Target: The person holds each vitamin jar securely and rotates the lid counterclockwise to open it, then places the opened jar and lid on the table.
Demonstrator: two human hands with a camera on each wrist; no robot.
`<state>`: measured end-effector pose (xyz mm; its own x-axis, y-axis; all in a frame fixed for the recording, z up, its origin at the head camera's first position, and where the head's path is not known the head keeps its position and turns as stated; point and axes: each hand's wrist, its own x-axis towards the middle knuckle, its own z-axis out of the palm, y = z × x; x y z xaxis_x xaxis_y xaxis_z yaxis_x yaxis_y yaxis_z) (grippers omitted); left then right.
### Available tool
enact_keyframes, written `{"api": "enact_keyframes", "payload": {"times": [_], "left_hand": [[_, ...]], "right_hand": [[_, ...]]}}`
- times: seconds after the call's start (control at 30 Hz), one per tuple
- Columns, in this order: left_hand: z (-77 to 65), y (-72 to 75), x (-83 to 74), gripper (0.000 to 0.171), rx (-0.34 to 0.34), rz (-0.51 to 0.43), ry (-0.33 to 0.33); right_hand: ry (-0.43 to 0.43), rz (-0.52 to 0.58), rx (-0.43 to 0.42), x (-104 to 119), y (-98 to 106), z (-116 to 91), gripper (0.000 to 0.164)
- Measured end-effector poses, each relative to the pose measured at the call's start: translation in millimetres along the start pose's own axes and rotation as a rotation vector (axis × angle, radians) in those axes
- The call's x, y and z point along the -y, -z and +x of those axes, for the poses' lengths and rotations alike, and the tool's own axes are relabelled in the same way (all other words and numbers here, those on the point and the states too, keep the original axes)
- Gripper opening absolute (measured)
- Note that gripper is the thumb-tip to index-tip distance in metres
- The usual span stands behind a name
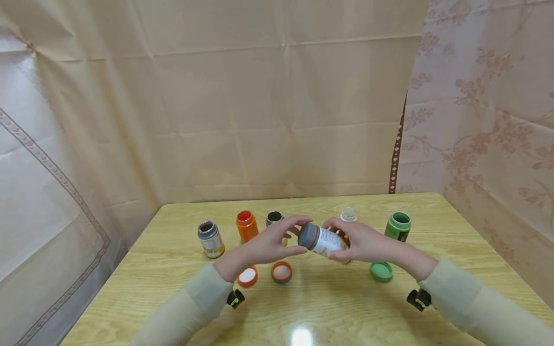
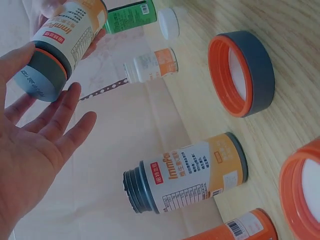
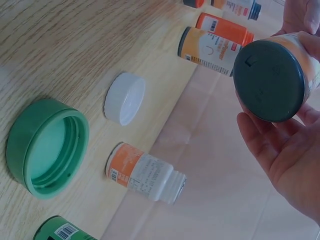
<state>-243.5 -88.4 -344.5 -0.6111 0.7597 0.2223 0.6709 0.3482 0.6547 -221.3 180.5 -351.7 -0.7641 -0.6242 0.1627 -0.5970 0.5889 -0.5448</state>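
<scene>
My right hand grips a white-and-yellow supplement bottle, tilted over the table with its cap end to the left. Its dark base faces the right wrist camera. My left hand reaches round the bottle's grey screw cap, which sits on the neck above an orange ring. Thumb and a finger are at the cap's sides; other fingers spread beyond it. Below lie a grey-and-orange cap and an orange cap, insides up.
Uncapped bottles stand behind: a grey-necked one, an orange one, another dark-necked one, a small white one and a green one. A green cap and white cap lie at right. Curtains hang behind the table.
</scene>
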Motion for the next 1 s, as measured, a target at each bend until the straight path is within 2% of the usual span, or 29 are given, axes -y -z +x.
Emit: {"api": "enact_keyframes", "payload": {"times": [0.3, 0.53, 0.77, 1.0], "left_hand": [[1.6, -2.0, 2.7, 0.055, -0.008, -0.024, -0.058], [1.4, -3.5, 6.4, 0.053, -0.014, -0.033, -0.104], [1.7, -3.3, 7.0, 0.054, -0.025, -0.026, -0.124], [3.9, -4.6, 6.4, 0.046, -0.064, -0.013, -0.111]], "right_hand": [[0.011, -0.04, -0.007, 3.5, 0.6, -0.2, 0.051], [0.013, -0.014, 0.034, 5.5, 1.8, -1.6, 0.053], [0.024, -0.015, 0.039, 6.9, 3.2, -1.9, 0.052], [0.048, -0.079, -0.007, 8.3, 2.3, -1.5, 0.053]]}}
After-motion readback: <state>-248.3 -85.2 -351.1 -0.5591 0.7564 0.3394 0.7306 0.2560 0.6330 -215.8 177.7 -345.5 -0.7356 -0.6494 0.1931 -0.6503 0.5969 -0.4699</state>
